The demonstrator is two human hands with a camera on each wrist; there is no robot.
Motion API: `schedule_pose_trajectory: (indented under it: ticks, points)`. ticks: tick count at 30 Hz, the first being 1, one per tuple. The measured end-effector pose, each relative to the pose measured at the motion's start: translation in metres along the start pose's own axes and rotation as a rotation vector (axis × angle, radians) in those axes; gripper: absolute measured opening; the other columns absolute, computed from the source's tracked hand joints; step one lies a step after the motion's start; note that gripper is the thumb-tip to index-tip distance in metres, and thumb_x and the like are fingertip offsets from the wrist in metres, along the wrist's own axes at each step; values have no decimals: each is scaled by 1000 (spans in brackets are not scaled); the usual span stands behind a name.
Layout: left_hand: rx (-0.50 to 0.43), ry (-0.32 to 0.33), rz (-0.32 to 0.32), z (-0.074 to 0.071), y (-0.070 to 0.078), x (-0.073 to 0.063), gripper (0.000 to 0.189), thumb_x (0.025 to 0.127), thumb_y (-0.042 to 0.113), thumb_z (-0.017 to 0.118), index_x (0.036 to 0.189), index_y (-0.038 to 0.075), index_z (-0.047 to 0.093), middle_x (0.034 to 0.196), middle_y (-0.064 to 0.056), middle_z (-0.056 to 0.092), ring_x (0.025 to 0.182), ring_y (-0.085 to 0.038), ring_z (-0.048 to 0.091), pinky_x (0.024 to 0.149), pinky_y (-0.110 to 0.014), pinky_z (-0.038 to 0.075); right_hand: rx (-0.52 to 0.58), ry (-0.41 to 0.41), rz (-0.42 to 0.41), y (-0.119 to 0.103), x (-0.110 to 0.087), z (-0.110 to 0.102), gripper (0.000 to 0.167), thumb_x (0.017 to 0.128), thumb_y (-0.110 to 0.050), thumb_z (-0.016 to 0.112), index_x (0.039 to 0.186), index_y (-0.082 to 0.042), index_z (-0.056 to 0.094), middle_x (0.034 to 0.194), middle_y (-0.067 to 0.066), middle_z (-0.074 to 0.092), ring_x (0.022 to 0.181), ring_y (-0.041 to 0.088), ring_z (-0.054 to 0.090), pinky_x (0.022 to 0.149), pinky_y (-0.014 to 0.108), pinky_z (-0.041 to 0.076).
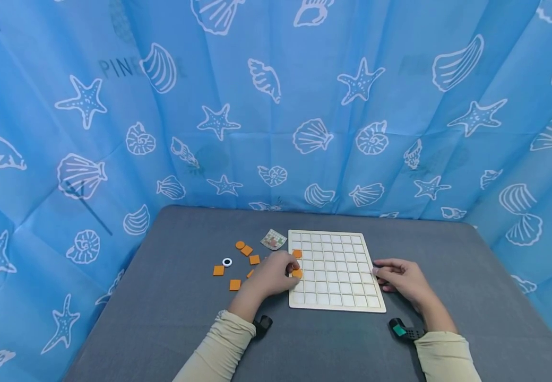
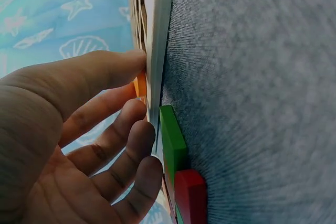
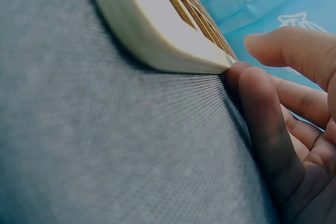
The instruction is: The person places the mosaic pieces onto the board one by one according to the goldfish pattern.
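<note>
A pale gridded board (image 1: 335,309) lies flat on the table. My left hand (image 1: 273,273) is at its left edge, pinching an orange round disc (image 1: 297,274) between thumb and index finger over the leftmost column. In the left wrist view only a sliver of that disc (image 2: 140,85) shows. Another orange disc (image 1: 297,254) sits farther up the same column. My right hand (image 1: 405,281) rests beside the board's right edge, its fingers loosely bent and touching the rim in the right wrist view; it holds nothing.
Orange square tiles (image 1: 235,285), a white ring-shaped piece (image 1: 227,262) and an orange disc (image 1: 240,244) lie left of the board. A patterned card (image 1: 274,240) is near its upper left corner. Green (image 2: 174,137) and red (image 2: 190,195) pieces sit below the left fingers. A blue curtain (image 1: 276,106) hangs behind.
</note>
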State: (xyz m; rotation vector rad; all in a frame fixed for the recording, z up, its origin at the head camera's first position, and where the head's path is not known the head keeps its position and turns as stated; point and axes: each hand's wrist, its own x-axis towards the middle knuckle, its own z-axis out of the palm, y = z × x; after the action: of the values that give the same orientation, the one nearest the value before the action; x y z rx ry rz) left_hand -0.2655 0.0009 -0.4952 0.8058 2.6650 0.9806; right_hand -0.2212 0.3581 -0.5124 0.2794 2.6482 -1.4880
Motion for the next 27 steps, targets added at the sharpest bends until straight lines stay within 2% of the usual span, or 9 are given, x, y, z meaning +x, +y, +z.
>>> schedule_pose_trajectory:
  ticks: [10, 27]
  points:
    - [-14, -8, 14, 0, -1, 3, 20, 94, 18, 82, 111, 9, 78, 95, -5, 67, 79, -12, 55, 75, -30, 48, 10, -1, 5, 0, 0, -1, 49, 101, -22, 72, 141, 6, 63, 100, 7, 78, 80, 10, 72, 67, 29, 62]
    - [-34, -34, -1, -2, -2, 3, 22, 95, 18, 81, 115, 9, 78, 93, -2, 66, 78, -13, 56, 76, -31, 49, 14, -8, 6, 1, -1, -1, 51, 101, -24, 72, 142, 5, 62, 98, 7, 78, 80, 10, 73, 68, 29, 63]
